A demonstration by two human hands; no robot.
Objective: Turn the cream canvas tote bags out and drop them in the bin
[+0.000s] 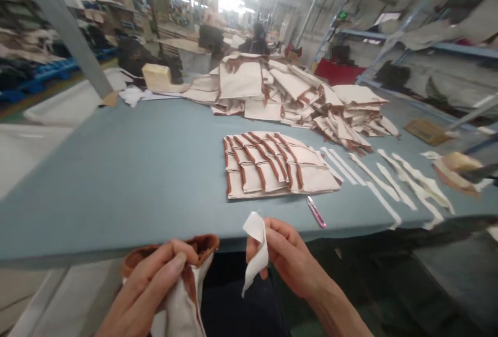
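My left hand (155, 277) grips the brown-trimmed top edge of a cream fabric bag (179, 306) in front of the table, thumb and fingers closed on it. The bag's lower part runs out of view. To the right of the bag, my right hand (286, 251) pinches a short white strip (257, 243) that hangs down curled. The strip and the bag are apart. On the table beyond lies a fanned row of cream pieces with brown binding (264, 163). A pink-handled cutter or snips (316, 212) lies near the front edge.
A large heap of cream, brown-edged pieces (288, 88) covers the back of the blue-grey table (116, 171). Several loose white strips (389, 181) lie at the right. A yellowish block (156, 76) sits at the back left. A metal post (66, 26) rises by the left edge. Blurred people are in the background.
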